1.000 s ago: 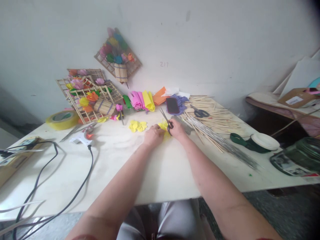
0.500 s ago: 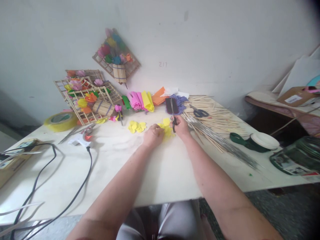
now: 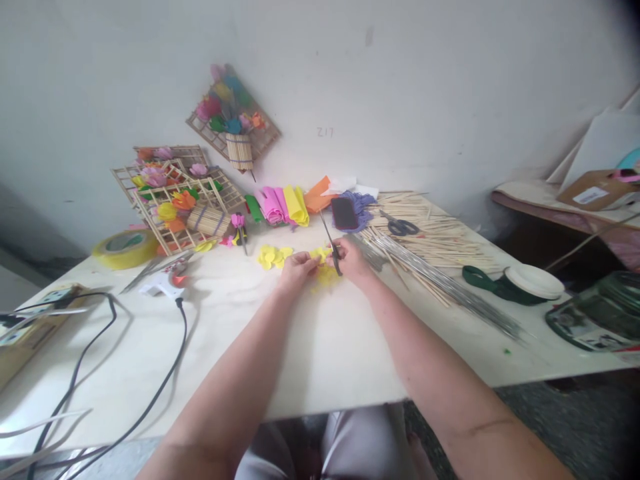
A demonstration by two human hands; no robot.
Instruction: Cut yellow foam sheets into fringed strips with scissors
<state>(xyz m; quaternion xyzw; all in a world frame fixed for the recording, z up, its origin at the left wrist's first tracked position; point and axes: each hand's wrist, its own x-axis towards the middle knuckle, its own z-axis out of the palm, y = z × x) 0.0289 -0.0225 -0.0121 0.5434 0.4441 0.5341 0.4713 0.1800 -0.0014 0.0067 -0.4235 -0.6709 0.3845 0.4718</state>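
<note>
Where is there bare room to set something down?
Bare tabletop lies between the left forearm and right forearm, nearer than the yellow scraps, and between the left forearm and the black cord. Sticks and metal wires crowd the right; paper rolls and a phone crowd the back.

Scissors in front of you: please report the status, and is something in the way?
Right hand on scissors. Left hand close beside, at the yellow cut pieces; exact grip unclear. Smartphone near blades, apparently not blocking.

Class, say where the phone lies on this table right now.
In the head view, the phone lies near the far edge of the table, just right of centre, with purple string beside it, beyond the right hand and left of the thin sticks.
</note>
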